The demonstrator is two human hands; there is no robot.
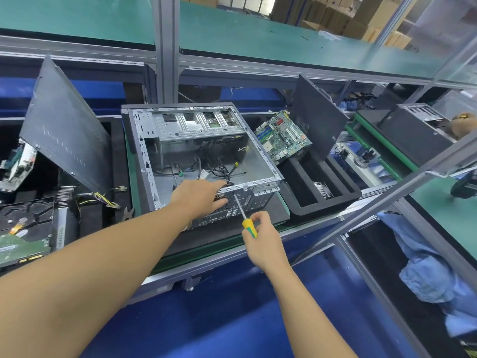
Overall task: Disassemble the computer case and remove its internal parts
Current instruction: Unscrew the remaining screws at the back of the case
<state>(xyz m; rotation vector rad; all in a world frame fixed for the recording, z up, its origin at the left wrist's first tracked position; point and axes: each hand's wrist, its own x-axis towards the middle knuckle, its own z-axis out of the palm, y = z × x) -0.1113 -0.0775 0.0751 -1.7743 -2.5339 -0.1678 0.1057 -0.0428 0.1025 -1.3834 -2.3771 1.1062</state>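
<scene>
An open grey computer case (pixel 144 156) lies on its side on a black mat, its side panel off and loose black cables (pixel 219 169) inside. My left hand (pixel 200 195) reaches over the case's near rear corner, fingers over the top edge and thumb against the rear fan grille (pixel 219 206). My right hand (pixel 260 235) grips the yellow-and-green handle of a screwdriver (pixel 244 211). Its metal shaft points up to the case's rear edge just right of my left hand. A removed green motherboard (pixel 282 136) leans in the black foam tray to the right.
The black foam tray (pixel 333 200) right of the case holds a heatsink and a leaning side panel (pixel 318 125). Left of the case stand another side panel (pixel 64 130), a hard drive (pixel 18 218), yellow-black wires and small pliers (pixel 127 213). Another case (pixel 413 125) sits far right.
</scene>
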